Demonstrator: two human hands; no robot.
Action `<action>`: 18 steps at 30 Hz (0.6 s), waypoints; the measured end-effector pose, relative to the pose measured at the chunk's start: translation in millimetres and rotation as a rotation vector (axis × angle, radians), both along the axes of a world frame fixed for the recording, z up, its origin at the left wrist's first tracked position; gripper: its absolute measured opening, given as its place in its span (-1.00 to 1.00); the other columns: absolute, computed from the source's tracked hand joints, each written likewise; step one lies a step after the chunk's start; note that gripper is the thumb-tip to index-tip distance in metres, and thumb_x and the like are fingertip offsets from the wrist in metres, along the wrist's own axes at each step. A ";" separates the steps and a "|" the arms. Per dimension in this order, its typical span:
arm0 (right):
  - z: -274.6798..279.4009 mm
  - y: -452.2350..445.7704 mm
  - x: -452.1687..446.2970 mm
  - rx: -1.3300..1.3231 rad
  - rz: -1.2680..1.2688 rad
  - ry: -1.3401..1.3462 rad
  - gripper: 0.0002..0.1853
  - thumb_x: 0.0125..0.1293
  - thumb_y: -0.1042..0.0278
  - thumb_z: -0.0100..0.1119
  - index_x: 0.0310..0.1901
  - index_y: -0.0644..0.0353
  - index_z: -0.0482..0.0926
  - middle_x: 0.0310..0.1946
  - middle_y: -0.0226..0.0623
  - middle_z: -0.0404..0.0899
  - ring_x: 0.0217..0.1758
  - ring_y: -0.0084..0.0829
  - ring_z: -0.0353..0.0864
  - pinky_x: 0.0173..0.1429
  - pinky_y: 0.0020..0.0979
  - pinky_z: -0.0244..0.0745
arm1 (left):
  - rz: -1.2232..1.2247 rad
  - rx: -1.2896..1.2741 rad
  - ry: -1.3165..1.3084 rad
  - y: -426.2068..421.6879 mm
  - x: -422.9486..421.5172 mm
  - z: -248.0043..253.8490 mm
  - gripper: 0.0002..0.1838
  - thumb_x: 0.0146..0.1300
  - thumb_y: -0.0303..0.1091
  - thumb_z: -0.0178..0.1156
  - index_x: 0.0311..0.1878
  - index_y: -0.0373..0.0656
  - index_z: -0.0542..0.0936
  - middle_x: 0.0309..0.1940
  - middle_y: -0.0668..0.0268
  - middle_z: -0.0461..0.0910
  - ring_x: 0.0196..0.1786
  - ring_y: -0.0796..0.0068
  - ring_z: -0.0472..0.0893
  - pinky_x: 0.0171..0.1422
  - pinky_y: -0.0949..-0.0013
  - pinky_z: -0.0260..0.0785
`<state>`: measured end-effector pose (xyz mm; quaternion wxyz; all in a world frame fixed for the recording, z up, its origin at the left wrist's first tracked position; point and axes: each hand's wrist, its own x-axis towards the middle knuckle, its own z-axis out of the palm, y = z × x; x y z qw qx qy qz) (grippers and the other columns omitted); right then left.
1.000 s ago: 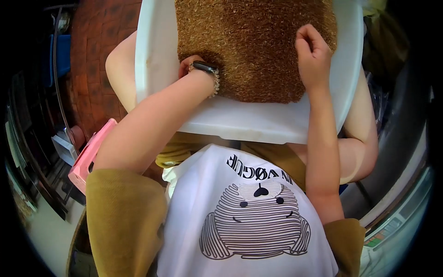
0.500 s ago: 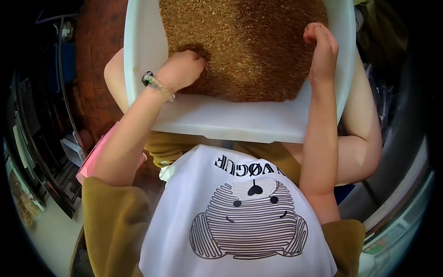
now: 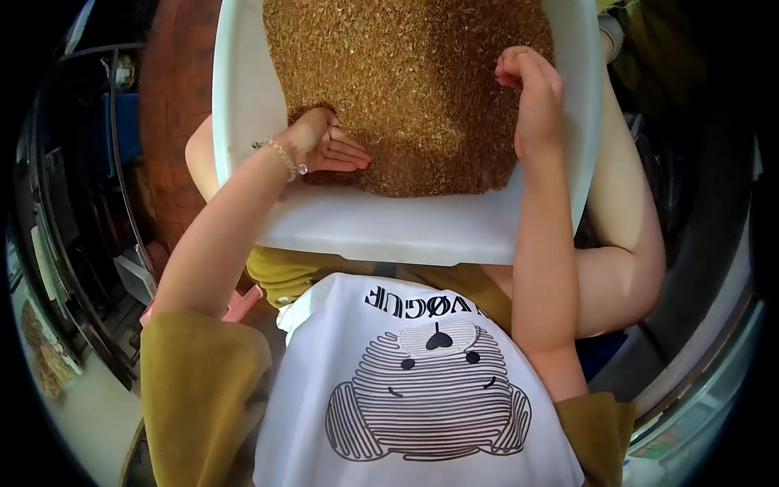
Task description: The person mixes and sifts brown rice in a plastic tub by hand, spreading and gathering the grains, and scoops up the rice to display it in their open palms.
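Note:
A white plastic tub (image 3: 389, 231) rests across the person's lap, holding a wide bed of loose brown flaky material (image 3: 406, 89), like dried plant bits or seeds; I cannot tell which. At the near left edge of this bed, my left hand (image 3: 329, 146) lies with its palm turned partly up and fingers stretched out, touching the flakes. Nothing shows in that palm. Over the right side of the bed, my right hand (image 3: 531, 93) is raised with curled fingers. Whatever those fingers may hold is hidden.
A dark metal rack (image 3: 114, 162) stands at the left on a red tiled floor (image 3: 166, 89). A pink object (image 3: 242, 304) sits under my left forearm. A white apron (image 3: 422, 365) with a dog-face print covers the front of the body.
My left hand has turned from a closed, palm-down shape to outstretched fingers, palm partly up. My right hand stays curled, shifted left in view with the tub.

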<state>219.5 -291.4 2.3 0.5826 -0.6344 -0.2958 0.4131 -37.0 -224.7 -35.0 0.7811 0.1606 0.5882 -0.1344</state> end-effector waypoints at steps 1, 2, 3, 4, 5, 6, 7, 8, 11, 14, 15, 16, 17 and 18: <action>0.9 0.2 -0.8 -0.001 0.015 0.004 -0.80 0.10 0.34 0.01 -0.61 0.19 0.39 -0.62 -0.55 0.32 -0.47 -0.67 0.22 -0.34 -0.55 0.14 | 0.047 0.017 0.018 -0.1 0.4 -1.9 -0.37 0.32 -0.17 -0.47 0.14 -0.62 0.26 0.06 -0.19 0.44 0.16 0.00 0.45 0.29 0.15 0.29; 1.8 0.7 -1.6 -0.001 0.030 0.008 -0.80 0.11 0.34 0.00 -0.61 0.19 0.40 -0.62 -0.56 0.31 -0.48 -0.68 0.21 -0.35 -0.55 0.14 | 0.095 0.035 0.035 0.0 1.6 -4.0 -0.38 0.33 -0.17 -0.47 0.17 -0.60 0.22 0.07 -0.19 0.43 0.17 -0.01 0.44 0.30 0.12 0.27; 2.4 1.1 -2.9 -0.012 0.031 0.000 -0.81 0.11 0.34 0.00 -0.59 0.19 0.41 -0.62 -0.56 0.31 -0.49 -0.69 0.21 -0.36 -0.55 0.14 | 0.142 0.054 0.051 0.3 3.7 -5.6 -0.39 0.34 -0.17 -0.48 0.19 -0.57 0.19 0.08 -0.19 0.42 0.18 -0.02 0.43 0.31 0.09 0.25; 2.8 1.1 -4.4 -0.024 0.033 -0.009 -0.82 0.12 0.34 0.00 -0.58 0.19 0.41 -0.62 -0.57 0.30 -0.50 -0.69 0.20 -0.38 -0.54 0.14 | 0.195 0.089 0.045 -0.8 6.8 -6.9 -0.43 0.36 -0.19 -0.47 0.24 -0.50 0.09 0.11 -0.19 0.38 0.19 0.00 0.42 0.31 0.07 0.27; 2.6 0.9 -5.0 -0.037 0.033 -0.018 -0.82 0.12 0.35 0.00 -0.57 0.20 0.42 -0.62 -0.57 0.30 -0.50 -0.69 0.19 -0.39 -0.54 0.14 | 0.248 0.124 0.039 -3.1 10.9 -7.8 -0.46 0.38 -0.21 -0.47 0.28 -0.42 -0.01 0.15 -0.19 0.34 0.20 0.01 0.41 0.31 0.05 0.29; 1.4 0.7 -4.3 -0.039 0.037 -0.029 -0.83 0.13 0.35 0.00 -0.56 0.20 0.43 -0.62 -0.57 0.30 -0.51 -0.69 0.19 -0.40 -0.54 0.14 | 0.300 0.158 0.033 -5.4 15.8 -6.4 -0.47 0.39 -0.23 -0.46 0.33 -0.35 -0.10 0.18 -0.19 0.29 0.21 0.03 0.40 0.30 0.03 0.31; -0.3 0.6 -3.6 -0.042 0.041 -0.040 -0.83 0.13 0.36 0.00 -0.56 0.21 0.43 -0.62 -0.56 0.31 -0.51 -0.69 0.19 -0.41 -0.54 0.15 | 0.335 0.195 -0.002 -7.9 20.2 -3.7 -0.48 0.40 -0.22 -0.47 0.32 -0.33 -0.07 0.18 -0.16 0.30 0.22 0.05 0.40 0.30 0.03 0.32; -1.1 0.8 -3.2 -0.042 0.046 -0.050 -0.83 0.14 0.36 0.00 -0.55 0.21 0.44 -0.62 -0.56 0.31 -0.52 -0.69 0.19 -0.42 -0.53 0.15 | 0.370 0.234 -0.037 -10.4 24.4 1.0 -0.49 0.41 -0.21 -0.48 0.32 -0.30 -0.03 0.18 -0.12 0.31 0.22 0.07 0.40 0.29 0.04 0.33; -2.6 1.9 -1.6 -0.066 0.029 -0.095 -0.84 0.13 0.37 0.00 -0.52 0.24 0.45 -0.61 -0.55 0.33 -0.50 -0.68 0.22 -0.40 -0.55 0.17 | 0.475 0.272 -0.179 -4.1 29.5 4.1 -0.49 0.42 -0.17 -0.50 0.31 -0.27 0.07 0.16 -0.04 0.34 0.21 0.12 0.41 0.28 0.07 0.36; -4.0 0.8 0.7 -0.090 0.057 -0.073 -0.85 0.13 0.38 0.01 -0.51 0.26 0.45 -0.60 -0.54 0.35 -0.48 -0.67 0.25 -0.37 -0.55 0.20 | 0.571 0.318 -0.311 2.3 37.5 18.1 -0.47 0.42 -0.14 -0.52 0.28 -0.30 0.15 0.15 -0.02 0.35 0.19 0.13 0.44 0.26 0.11 0.38; -3.4 1.1 0.5 -0.093 0.055 -0.080 -0.85 0.13 0.38 0.01 -0.51 0.26 0.44 -0.59 -0.54 0.35 -0.47 -0.67 0.25 -0.36 -0.55 0.20 | 0.602 0.339 -0.350 4.3 41.4 27.7 -0.46 0.43 -0.13 -0.53 0.27 -0.31 0.17 0.15 -0.02 0.35 0.18 0.12 0.44 0.26 0.13 0.38; -3.0 1.3 0.2 -0.095 0.053 -0.088 -0.85 0.12 0.39 0.01 -0.51 0.27 0.44 -0.59 -0.54 0.35 -0.47 -0.67 0.26 -0.35 -0.55 0.20 | 0.636 0.352 -0.411 7.0 45.9 38.3 -0.45 0.42 -0.14 -0.53 0.26 -0.33 0.19 0.15 -0.03 0.36 0.17 0.11 0.45 0.25 0.13 0.39; -2.7 1.1 -0.4 -0.097 0.052 -0.095 -0.85 0.12 0.39 0.01 -0.51 0.27 0.43 -0.58 -0.53 0.35 -0.46 -0.67 0.26 -0.34 -0.55 0.21 | 0.668 0.364 -0.472 9.8 50.4 49.9 -0.44 0.41 -0.14 -0.52 0.24 -0.36 0.21 0.14 -0.05 0.37 0.16 0.10 0.45 0.24 0.14 0.40; -1.8 0.8 -0.8 -0.094 0.060 -0.093 -0.86 0.12 0.39 0.01 -0.50 0.27 0.43 -0.58 -0.53 0.35 -0.46 -0.67 0.26 -0.34 -0.55 0.21 | 0.699 0.377 -0.535 14.6 52.5 58.3 -0.43 0.41 -0.14 -0.52 0.23 -0.38 0.23 0.14 -0.06 0.38 0.15 0.08 0.46 0.23 0.15 0.41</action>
